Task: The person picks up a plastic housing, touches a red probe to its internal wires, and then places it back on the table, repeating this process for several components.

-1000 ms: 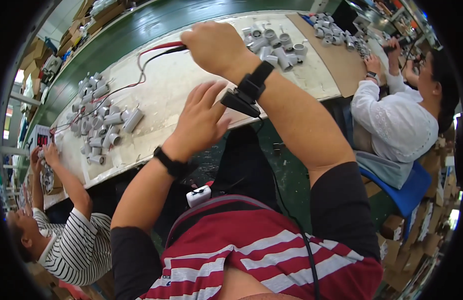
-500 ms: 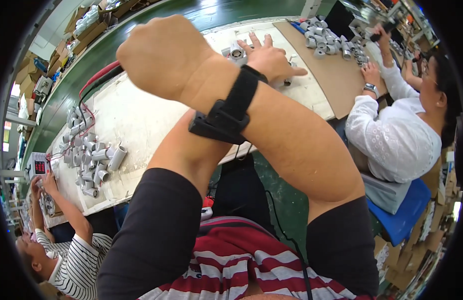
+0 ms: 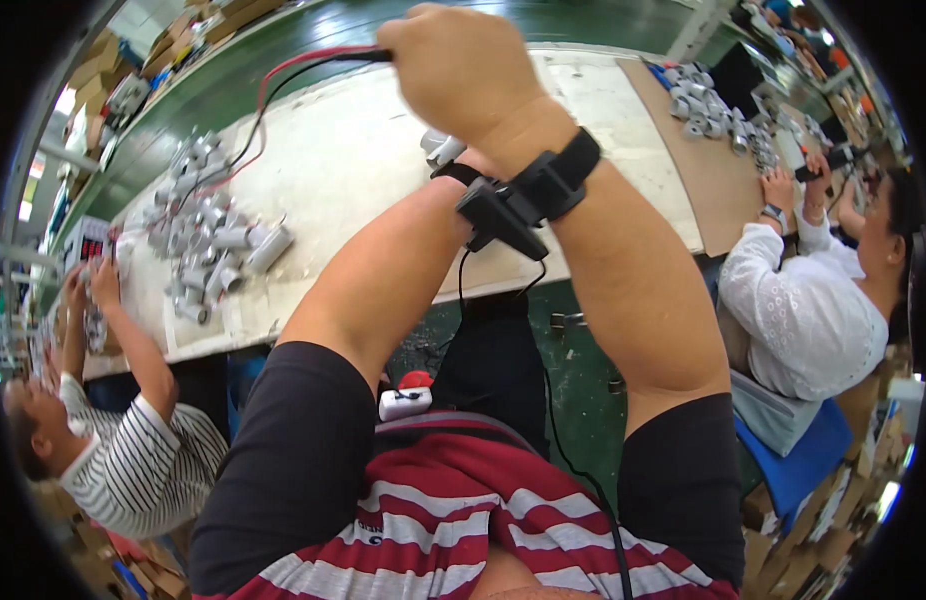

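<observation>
Swinging rightward since half a second ago, gripping the ends of two test leads, a red lead (image 3: 313, 53) and a black lead (image 3: 358, 57), in the closed fist of the right hand (image 3: 463, 75). No longer showing spread fingers on the left hand (image 3: 473, 159), now mostly hidden behind the right wrist with its black strapped device (image 3: 503, 215); cannot tell its grip. Lying just left of it on the white tabletop (image 3: 333, 160): at least two loose cylinders (image 3: 442, 149). Trailing leftward into a heap of grey cylinders (image 3: 233, 238), too jumbled to count. Counting around: one display meter (image 3: 86, 242), one brown board (image 3: 673, 170) bearing more cylinders (image 3: 695, 108), two nearby co-workers, striped-shirted at left (image 3: 143, 470), white-bloused at right (image 3: 803, 295).
</observation>
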Tool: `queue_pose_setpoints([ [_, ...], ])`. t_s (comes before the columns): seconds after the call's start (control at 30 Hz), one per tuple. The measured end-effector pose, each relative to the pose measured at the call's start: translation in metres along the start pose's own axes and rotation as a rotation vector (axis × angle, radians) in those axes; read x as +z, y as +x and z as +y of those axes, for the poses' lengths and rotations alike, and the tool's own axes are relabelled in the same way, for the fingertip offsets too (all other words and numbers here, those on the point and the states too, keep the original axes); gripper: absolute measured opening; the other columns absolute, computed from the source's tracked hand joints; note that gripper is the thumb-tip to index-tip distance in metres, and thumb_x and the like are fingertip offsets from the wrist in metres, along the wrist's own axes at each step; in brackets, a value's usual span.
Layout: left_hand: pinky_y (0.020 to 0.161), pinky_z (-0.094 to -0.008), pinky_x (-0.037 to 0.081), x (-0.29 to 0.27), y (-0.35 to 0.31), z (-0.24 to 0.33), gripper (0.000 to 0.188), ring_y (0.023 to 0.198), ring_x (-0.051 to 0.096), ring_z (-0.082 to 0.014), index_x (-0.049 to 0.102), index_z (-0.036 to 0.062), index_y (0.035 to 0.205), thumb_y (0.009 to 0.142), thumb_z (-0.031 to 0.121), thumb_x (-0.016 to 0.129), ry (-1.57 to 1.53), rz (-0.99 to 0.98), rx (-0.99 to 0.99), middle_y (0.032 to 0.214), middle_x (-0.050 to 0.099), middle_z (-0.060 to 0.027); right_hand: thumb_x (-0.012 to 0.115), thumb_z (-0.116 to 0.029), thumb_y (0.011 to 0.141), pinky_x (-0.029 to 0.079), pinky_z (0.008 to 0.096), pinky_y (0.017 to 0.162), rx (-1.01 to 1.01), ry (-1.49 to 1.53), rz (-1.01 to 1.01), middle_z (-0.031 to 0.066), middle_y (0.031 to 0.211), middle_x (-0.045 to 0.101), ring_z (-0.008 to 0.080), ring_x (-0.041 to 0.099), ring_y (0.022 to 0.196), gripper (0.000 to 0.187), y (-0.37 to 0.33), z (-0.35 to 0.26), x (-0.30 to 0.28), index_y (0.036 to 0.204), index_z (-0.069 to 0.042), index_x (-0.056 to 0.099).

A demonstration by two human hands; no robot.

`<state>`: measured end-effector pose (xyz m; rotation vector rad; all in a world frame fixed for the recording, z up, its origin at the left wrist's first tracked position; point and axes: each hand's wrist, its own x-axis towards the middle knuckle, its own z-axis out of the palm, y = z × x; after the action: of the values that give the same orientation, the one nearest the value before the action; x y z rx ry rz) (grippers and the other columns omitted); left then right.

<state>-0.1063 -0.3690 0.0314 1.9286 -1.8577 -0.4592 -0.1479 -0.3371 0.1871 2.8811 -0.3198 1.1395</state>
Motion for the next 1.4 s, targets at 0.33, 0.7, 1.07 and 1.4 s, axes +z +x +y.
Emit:
queue_pose_setpoints([
  [0.33, 0.108, -0.0767, 0.032, -0.069, -0.134, 0.005, 0.053, 0.145, 0.040, -0.0422, 0.074, 0.0155, 0.127, 0.092, 0.054, 0.066, 0.358, 0.021, -0.315, 0.145, 0.054, -0.0195, 0.062, -0.018, 0.089, 0.054, 0.0511, 0.071, -0.100, 0.175, 0.148, 0.0160, 0.083, 0.067, 0.0398, 0.068, 0.081, 0.012, 0.012, -0.013, -0.013, 0.084, -0.009, 0.068],
  [0.7, 0.107, -0.0478, 0.048, -0.111, -0.106, -0.144, 0.051, 0.128, 0.060, -0.0366, 0.065, 0.0193, 0.139, 0.089, 0.032, 0.066, 0.262, 0.316, -0.485, 0.141, 0.062, -0.0159, 0.067, -0.019, 0.088, 0.052, 0.0526, 0.073, 0.048, -0.105, -0.009, 0.0166, 0.085, 0.066, 0.0416, 0.065, 0.084, 0.012, 0.027, -0.041, -0.016, 0.084, -0.008, 0.067],
  [1.07, 0.109, -0.0433, 0.049, -0.120, -0.091, -0.117, 0.051, 0.129, 0.061, -0.0351, 0.062, 0.0226, 0.142, 0.091, 0.023, 0.060, 0.173, 0.066, -0.460, 0.141, 0.063, -0.0132, 0.072, -0.022, 0.090, 0.053, 0.0354, 0.064, 0.187, 0.311, -0.076, 0.0107, 0.076, 0.071, 0.0277, 0.067, 0.067, 0.019, 0.017, -0.065, 0.012, 0.097, -0.006, 0.078],
  [1.4, 0.104, -0.0447, 0.051, -0.104, -0.174, -0.128, 0.051, 0.115, 0.062, -0.0439, 0.061, 0.0109, 0.137, 0.086, 0.016, 0.065, 0.021, 0.644, -0.165, 0.139, 0.055, -0.0227, 0.076, -0.024, 0.092, 0.050, 0.0308, 0.061, 0.295, 0.414, -0.055, 0.0045, 0.074, 0.069, 0.0142, 0.061, 0.064, 0.024, 0.004, -0.090, 0.005, 0.101, -0.002, 0.077],
])
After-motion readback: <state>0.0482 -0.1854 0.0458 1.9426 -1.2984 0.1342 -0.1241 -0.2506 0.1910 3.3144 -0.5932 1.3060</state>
